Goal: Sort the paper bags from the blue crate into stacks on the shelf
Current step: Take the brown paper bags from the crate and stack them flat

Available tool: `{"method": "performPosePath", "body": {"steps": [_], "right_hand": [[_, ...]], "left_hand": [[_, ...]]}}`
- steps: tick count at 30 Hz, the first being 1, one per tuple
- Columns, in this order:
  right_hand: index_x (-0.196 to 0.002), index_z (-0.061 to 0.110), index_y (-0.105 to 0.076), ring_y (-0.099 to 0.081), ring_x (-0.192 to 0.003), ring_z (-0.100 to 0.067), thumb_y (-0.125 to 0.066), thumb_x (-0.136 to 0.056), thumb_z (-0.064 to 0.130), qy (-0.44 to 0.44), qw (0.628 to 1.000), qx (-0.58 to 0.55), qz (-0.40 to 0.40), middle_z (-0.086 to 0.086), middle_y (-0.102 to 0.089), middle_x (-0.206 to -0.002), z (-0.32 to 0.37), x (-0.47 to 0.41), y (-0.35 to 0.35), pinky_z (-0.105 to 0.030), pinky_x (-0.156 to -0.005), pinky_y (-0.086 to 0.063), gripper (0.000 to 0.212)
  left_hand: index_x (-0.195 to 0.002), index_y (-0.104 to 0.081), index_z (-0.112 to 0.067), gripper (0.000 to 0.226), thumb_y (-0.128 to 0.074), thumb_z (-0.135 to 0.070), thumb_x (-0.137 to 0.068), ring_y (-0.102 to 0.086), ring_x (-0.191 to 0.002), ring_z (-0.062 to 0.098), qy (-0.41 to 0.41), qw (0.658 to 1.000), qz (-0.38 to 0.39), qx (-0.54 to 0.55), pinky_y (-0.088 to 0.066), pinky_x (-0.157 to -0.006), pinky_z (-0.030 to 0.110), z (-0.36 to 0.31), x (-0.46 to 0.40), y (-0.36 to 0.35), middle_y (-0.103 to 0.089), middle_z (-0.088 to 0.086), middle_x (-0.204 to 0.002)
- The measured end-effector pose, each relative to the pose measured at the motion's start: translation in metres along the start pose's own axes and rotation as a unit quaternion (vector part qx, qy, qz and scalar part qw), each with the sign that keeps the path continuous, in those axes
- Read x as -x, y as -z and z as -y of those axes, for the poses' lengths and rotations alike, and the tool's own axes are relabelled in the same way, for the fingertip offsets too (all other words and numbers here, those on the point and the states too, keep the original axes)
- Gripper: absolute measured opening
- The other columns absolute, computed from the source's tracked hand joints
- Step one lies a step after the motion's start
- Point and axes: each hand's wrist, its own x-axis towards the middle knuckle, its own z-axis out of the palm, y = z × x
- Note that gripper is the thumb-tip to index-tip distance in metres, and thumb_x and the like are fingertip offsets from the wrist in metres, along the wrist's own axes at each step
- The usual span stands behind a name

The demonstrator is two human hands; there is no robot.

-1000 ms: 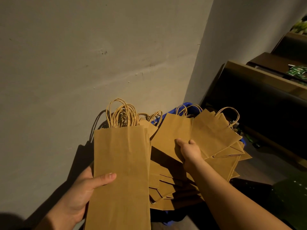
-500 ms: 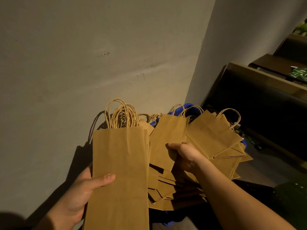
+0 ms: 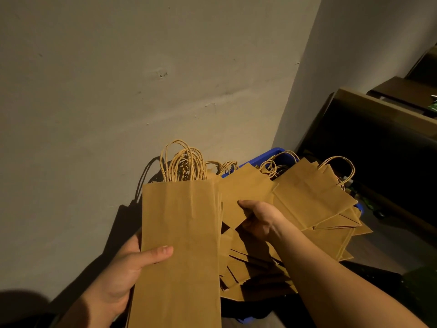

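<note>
Blue crate (image 3: 272, 154) heaped with brown paper bags (image 3: 314, 200). Left hand (image 3: 123, 273) grips a tall bag stack (image 3: 179, 245); right hand (image 3: 260, 218) pinches one bag (image 3: 243, 192).

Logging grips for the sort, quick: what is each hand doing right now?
Left hand: holds the stack of tall paper bags, thumb across the front.
Right hand: pinches one smaller bag above the blue crate.

Blue crate (image 3: 272, 155) heaped with brown paper bags (image 3: 314, 200), dark shelf (image 3: 369, 104) beside it
</note>
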Motion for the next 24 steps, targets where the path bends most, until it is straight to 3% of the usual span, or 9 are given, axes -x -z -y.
{"method": "performPosePath", "body": {"steps": [1, 5, 8, 12, 17, 19, 20, 22, 24], "right_hand": [[-0.095, 0.006, -0.068, -0.050, -0.087, -0.027, -0.070, -0.093, 0.008, 0.003, 1.000, 0.002, -0.003, -0.012, -0.059, -0.094, -0.001, 0.000, 0.001, -0.036, -0.078, -0.042, 0.004], [-0.096, 0.007, -0.065, -0.048, -0.064, -0.018, -0.073, -0.092, 0.017, 0.049, 0.998, 0.048, -0.013, -0.007, -0.055, -0.074, -0.002, 0.006, 0.008, -0.030, -0.058, -0.040, 0.013], [-0.120, 0.010, -0.056, -0.061, -0.079, -0.027, -0.074, -0.092, 0.027, 0.089, 0.994, 0.066, -0.018, -0.014, -0.064, -0.098, 0.002, 0.013, 0.023, -0.035, -0.059, -0.051, 0.037], [-0.123, 0.008, -0.051, -0.061, -0.084, -0.028, -0.065, -0.100, 0.014, 0.111, 0.990, 0.082, -0.033, -0.017, -0.060, -0.103, 0.017, 0.028, 0.045, -0.036, -0.061, -0.052, 0.027], [-0.118, 0.011, -0.052, -0.067, -0.083, -0.034, -0.064, -0.092, -0.006, 0.119, 0.990, 0.018, -0.078, -0.023, -0.065, -0.102, 0.027, 0.037, 0.067, -0.040, -0.066, -0.057, 0.033], [-0.121, 0.015, -0.052, -0.065, -0.087, -0.035, -0.060, -0.096, -0.002, 0.124, 0.989, 0.005, -0.076, -0.021, -0.063, -0.107, 0.025, 0.043, 0.071, -0.043, -0.068, -0.057, 0.031], [-0.123, 0.018, -0.052, -0.064, -0.089, -0.034, -0.058, -0.099, 0.003, 0.127, 0.989, 0.003, -0.070, -0.020, -0.062, -0.110, 0.022, 0.045, 0.073, -0.043, -0.069, -0.058, 0.029], [-0.129, 0.023, -0.050, -0.064, -0.099, -0.034, -0.056, -0.105, 0.018, 0.125, 0.989, 0.027, -0.074, -0.016, -0.062, -0.118, 0.016, 0.046, 0.075, -0.046, -0.078, -0.060, 0.025], [-0.131, 0.027, -0.045, -0.063, -0.110, -0.034, -0.055, -0.106, 0.026, 0.134, 0.983, 0.080, -0.099, -0.013, -0.061, -0.125, 0.014, 0.047, 0.077, -0.052, -0.093, -0.058, 0.027]], "left_hand": [[-0.129, -0.063, -0.008, 0.122, -0.106, -0.033, -0.018, -0.074, -0.097, 0.045, 0.001, 1.000, 0.001, -0.002, -0.057, -0.080, 0.051, 0.000, 0.000, 0.001, -0.074, 0.024, -0.114], [-0.128, -0.063, -0.008, 0.123, -0.106, -0.035, -0.016, -0.075, -0.095, 0.042, -0.004, 1.000, 0.000, -0.011, -0.062, -0.070, 0.047, 0.002, 0.000, 0.000, -0.075, 0.024, -0.113], [-0.125, -0.064, -0.007, 0.123, -0.106, -0.035, -0.013, -0.076, -0.091, 0.041, -0.002, 1.000, 0.002, -0.008, -0.063, -0.065, 0.045, 0.002, 0.000, -0.003, -0.075, 0.024, -0.110], [-0.127, -0.064, -0.010, 0.124, -0.106, -0.034, -0.013, -0.075, -0.094, 0.042, 0.010, 1.000, 0.012, -0.006, -0.058, -0.077, 0.050, 0.001, -0.002, -0.007, -0.075, 0.024, -0.112], [-0.119, -0.067, -0.008, 0.121, -0.105, -0.034, -0.007, -0.076, -0.084, 0.040, 0.017, 1.000, 0.023, 0.004, -0.062, -0.065, 0.047, -0.001, -0.005, -0.016, -0.076, 0.025, -0.106], [-0.117, -0.068, -0.008, 0.109, -0.106, -0.032, -0.018, -0.077, -0.081, 0.039, 0.010, 1.000, 0.017, -0.006, -0.062, -0.063, 0.047, -0.002, -0.005, -0.022, -0.076, 0.025, -0.104], [-0.117, -0.068, -0.008, 0.091, -0.104, -0.028, -0.036, -0.077, -0.079, 0.037, 0.002, 1.000, 0.016, -0.009, -0.061, -0.064, 0.048, -0.003, -0.005, -0.024, -0.077, 0.023, -0.101], [-0.119, -0.066, -0.010, 0.057, -0.083, -0.014, -0.065, -0.077, -0.078, 0.034, -0.004, 1.000, -0.006, -0.011, -0.057, -0.073, 0.048, -0.005, -0.006, -0.029, -0.078, 0.020, -0.099], [-0.121, -0.066, -0.011, 0.055, -0.083, -0.010, -0.068, -0.077, -0.086, 0.037, 0.004, 1.000, -0.014, -0.016, -0.056, -0.080, 0.051, -0.005, -0.008, -0.030, -0.078, 0.019, -0.103]]}}
